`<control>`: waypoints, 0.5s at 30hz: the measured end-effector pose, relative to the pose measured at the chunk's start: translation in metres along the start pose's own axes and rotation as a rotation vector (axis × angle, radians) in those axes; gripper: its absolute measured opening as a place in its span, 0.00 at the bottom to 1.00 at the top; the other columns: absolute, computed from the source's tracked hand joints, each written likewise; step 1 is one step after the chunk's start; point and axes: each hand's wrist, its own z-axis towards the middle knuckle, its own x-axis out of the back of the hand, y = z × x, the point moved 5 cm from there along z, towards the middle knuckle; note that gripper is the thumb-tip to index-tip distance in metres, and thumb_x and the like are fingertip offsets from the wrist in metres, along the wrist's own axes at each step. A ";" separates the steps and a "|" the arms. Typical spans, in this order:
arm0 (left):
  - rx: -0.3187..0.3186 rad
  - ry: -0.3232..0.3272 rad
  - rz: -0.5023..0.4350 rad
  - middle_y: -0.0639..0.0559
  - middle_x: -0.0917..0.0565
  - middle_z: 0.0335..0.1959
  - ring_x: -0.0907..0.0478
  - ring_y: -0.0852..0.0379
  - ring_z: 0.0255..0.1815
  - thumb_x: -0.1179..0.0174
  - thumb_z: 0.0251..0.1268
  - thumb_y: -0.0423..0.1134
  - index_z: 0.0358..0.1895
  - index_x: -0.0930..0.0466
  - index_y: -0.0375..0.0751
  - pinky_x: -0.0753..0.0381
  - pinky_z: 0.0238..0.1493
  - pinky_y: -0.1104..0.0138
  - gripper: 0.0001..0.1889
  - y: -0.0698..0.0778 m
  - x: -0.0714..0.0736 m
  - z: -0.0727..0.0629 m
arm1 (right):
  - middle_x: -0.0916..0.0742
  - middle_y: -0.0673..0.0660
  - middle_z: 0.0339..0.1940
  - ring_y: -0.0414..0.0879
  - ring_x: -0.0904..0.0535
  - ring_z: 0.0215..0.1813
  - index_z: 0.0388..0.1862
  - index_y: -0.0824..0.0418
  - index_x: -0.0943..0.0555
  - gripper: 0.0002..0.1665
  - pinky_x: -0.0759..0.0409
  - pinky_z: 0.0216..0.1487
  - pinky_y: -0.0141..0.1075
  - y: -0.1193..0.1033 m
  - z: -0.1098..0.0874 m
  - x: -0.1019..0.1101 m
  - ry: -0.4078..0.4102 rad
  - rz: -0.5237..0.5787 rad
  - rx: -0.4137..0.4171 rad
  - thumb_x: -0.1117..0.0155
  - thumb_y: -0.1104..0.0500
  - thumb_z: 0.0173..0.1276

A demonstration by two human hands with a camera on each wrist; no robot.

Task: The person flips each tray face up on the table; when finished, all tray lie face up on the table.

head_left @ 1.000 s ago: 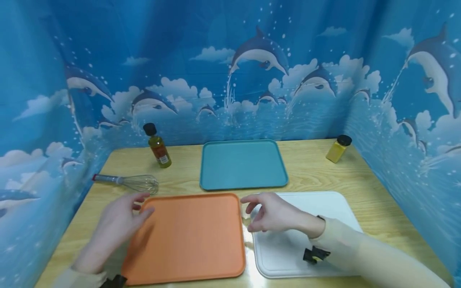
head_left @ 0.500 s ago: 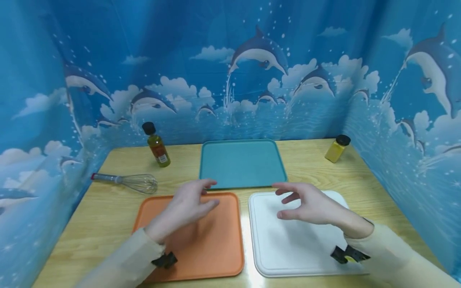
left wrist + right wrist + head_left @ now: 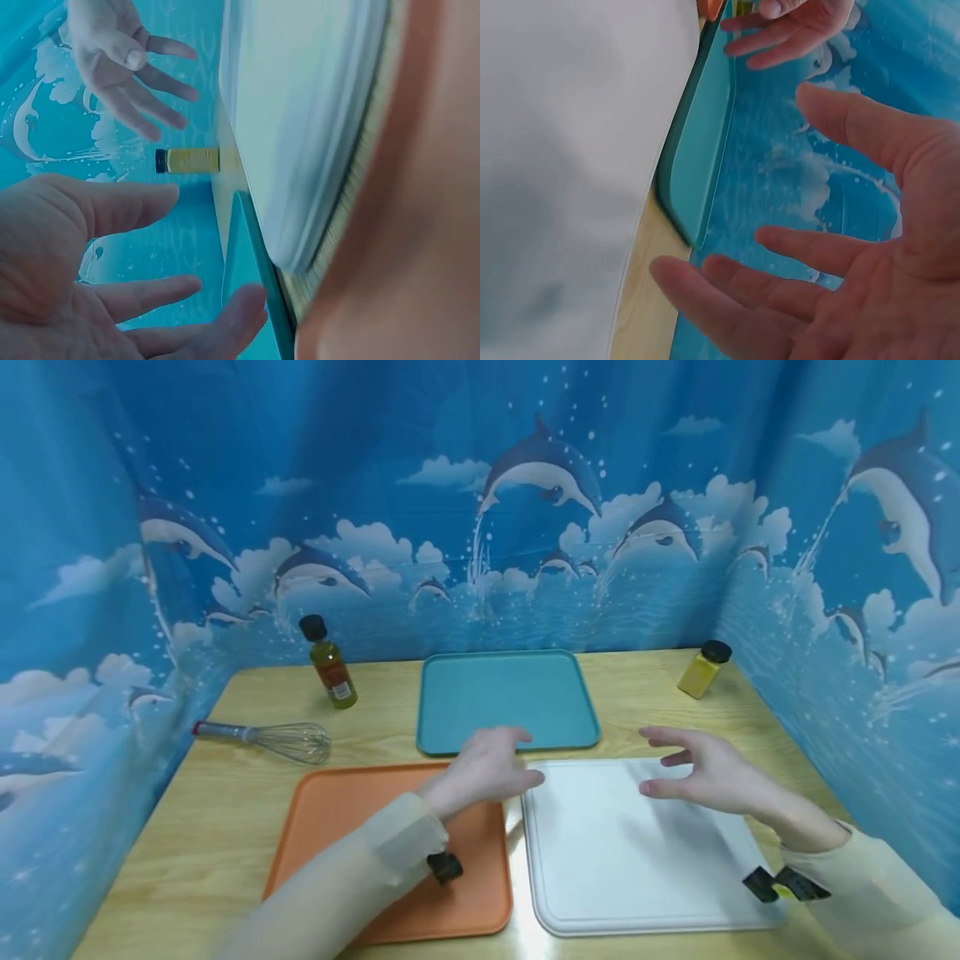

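Note:
My left hand (image 3: 483,770) hovers over the right part of the orange tray (image 3: 390,877), thumb and fingers spread and nothing in them. Above the far right of the white tray (image 3: 630,860) is my right hand (image 3: 708,772), its fingers also apart around bare air. The left wrist view shows both hands, with the yellow jar (image 3: 193,160) standing in the background between them. In the right wrist view the teal tray (image 3: 697,157) lies beyond my relaxed right fingers (image 3: 810,247).
At the back left stands an oil bottle (image 3: 332,672) with a black cap. A whisk (image 3: 285,741) lies in front of it on the wooden table (image 3: 180,827). The yellow jar is at the back right. A dolphin-print curtain (image 3: 420,468) encloses the back and sides.
Both hands have moved to the right: the left from the orange tray's left edge to its right side, the right from the gap between the front trays to over the white one.

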 end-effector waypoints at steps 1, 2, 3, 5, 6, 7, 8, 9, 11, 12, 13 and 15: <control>0.004 -0.017 -0.010 0.46 0.04 0.42 0.16 0.55 0.34 0.28 0.76 0.50 0.80 0.22 0.42 0.11 0.56 0.53 0.34 0.002 -0.002 0.002 | 0.21 0.80 0.79 0.74 0.12 0.66 0.84 0.72 0.30 0.53 0.04 0.52 0.51 0.005 -0.001 0.002 0.003 -0.012 -0.003 0.17 0.49 0.71; 0.006 -0.035 -0.017 0.46 0.04 0.42 0.16 0.54 0.35 0.27 0.76 0.50 0.80 0.21 0.42 0.11 0.57 0.53 0.34 0.004 -0.004 0.004 | 0.22 0.81 0.79 0.75 0.12 0.66 0.84 0.73 0.30 0.52 0.05 0.51 0.52 0.010 -0.003 0.004 0.003 -0.025 -0.008 0.17 0.49 0.71; 0.007 -0.047 -0.012 0.46 0.04 0.54 0.11 0.53 0.46 0.27 0.77 0.51 0.80 0.21 0.42 0.11 0.64 0.52 0.34 0.006 -0.005 0.004 | 0.23 0.81 0.80 0.76 0.13 0.66 0.84 0.73 0.30 0.52 0.05 0.51 0.53 0.016 -0.004 0.005 0.001 -0.043 -0.022 0.17 0.49 0.71; 0.010 -0.078 -0.005 0.46 0.09 0.68 0.11 0.48 0.64 0.27 0.77 0.52 0.81 0.22 0.42 0.12 0.71 0.50 0.35 0.010 -0.009 0.006 | 0.24 0.82 0.80 0.78 0.13 0.65 0.83 0.74 0.29 0.53 0.05 0.51 0.55 0.027 -0.007 0.009 -0.007 -0.089 -0.053 0.17 0.48 0.71; 0.011 -0.087 0.004 0.47 0.14 0.76 0.17 0.45 0.76 0.27 0.77 0.53 0.81 0.23 0.42 0.14 0.75 0.49 0.36 0.011 -0.011 0.006 | 0.24 0.83 0.80 0.80 0.14 0.65 0.83 0.74 0.29 0.53 0.06 0.52 0.58 0.034 -0.009 0.010 -0.012 -0.119 -0.072 0.16 0.47 0.71; 0.010 -0.097 0.012 0.46 0.18 0.80 0.21 0.44 0.82 0.27 0.77 0.53 0.82 0.23 0.43 0.14 0.77 0.49 0.36 0.012 -0.012 0.007 | 0.24 0.84 0.79 0.81 0.15 0.65 0.83 0.74 0.29 0.54 0.07 0.53 0.60 0.040 -0.010 0.011 -0.022 -0.152 -0.098 0.16 0.46 0.70; 0.009 -0.107 0.021 0.47 0.19 0.81 0.22 0.44 0.82 0.27 0.77 0.54 0.82 0.23 0.42 0.15 0.77 0.49 0.37 0.013 -0.013 0.007 | 0.24 0.84 0.79 0.82 0.17 0.66 0.82 0.74 0.28 0.55 0.08 0.55 0.63 0.046 -0.011 0.012 -0.030 -0.188 -0.126 0.16 0.44 0.70; 0.009 -0.115 0.031 0.47 0.19 0.82 0.22 0.44 0.83 0.27 0.77 0.54 0.82 0.24 0.42 0.15 0.77 0.50 0.37 0.014 -0.015 0.007 | 0.23 0.84 0.78 0.83 0.18 0.67 0.82 0.73 0.28 0.56 0.10 0.56 0.66 0.051 -0.012 0.013 -0.037 -0.225 -0.149 0.16 0.42 0.69; 0.008 -0.127 0.043 0.46 0.20 0.82 0.23 0.44 0.83 0.27 0.77 0.54 0.82 0.24 0.41 0.15 0.78 0.50 0.37 0.014 -0.017 0.007 | 0.21 0.85 0.75 0.84 0.19 0.68 0.81 0.74 0.27 0.57 0.12 0.57 0.68 0.061 -0.014 0.014 -0.047 -0.279 -0.176 0.15 0.40 0.67; 0.008 -0.131 0.050 0.45 0.20 0.82 0.22 0.45 0.82 0.27 0.77 0.54 0.82 0.24 0.41 0.15 0.78 0.51 0.37 0.014 -0.018 0.007 | 0.20 0.84 0.74 0.82 0.18 0.67 0.80 0.74 0.26 0.57 0.11 0.56 0.66 0.066 -0.016 0.014 -0.053 -0.296 -0.186 0.15 0.39 0.67; 0.008 -0.134 0.055 0.45 0.20 0.82 0.21 0.45 0.81 0.28 0.77 0.54 0.82 0.24 0.40 0.14 0.77 0.51 0.37 0.013 -0.019 0.006 | 0.18 0.83 0.71 0.79 0.16 0.63 0.80 0.74 0.25 0.57 0.11 0.53 0.62 0.070 -0.017 0.014 -0.062 -0.299 -0.195 0.15 0.39 0.67; 0.006 -0.133 0.065 0.44 0.20 0.82 0.17 0.48 0.75 0.28 0.78 0.54 0.82 0.24 0.39 0.13 0.73 0.53 0.37 0.012 -0.020 0.006 | 0.14 0.81 0.65 0.69 0.13 0.56 0.78 0.74 0.24 0.56 0.13 0.47 0.52 0.076 -0.019 0.012 -0.081 -0.294 -0.211 0.15 0.38 0.66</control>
